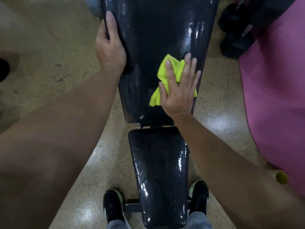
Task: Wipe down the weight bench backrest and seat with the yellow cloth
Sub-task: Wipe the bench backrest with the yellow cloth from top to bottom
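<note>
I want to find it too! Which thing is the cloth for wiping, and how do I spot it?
Look at the long shiny black backrest of the weight bench in the middle of the floor. Near its lower right part, the right hand presses flat on the yellow cloth. It is crumpled and bright yellow-green, the only soft, bright thing on the dark padding.

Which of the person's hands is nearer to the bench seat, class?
Right. The right hand presses the yellow cloth flat on the lower backrest, just above the seat. The left hand grips the backrest's left edge, higher up and farther away.
</note>
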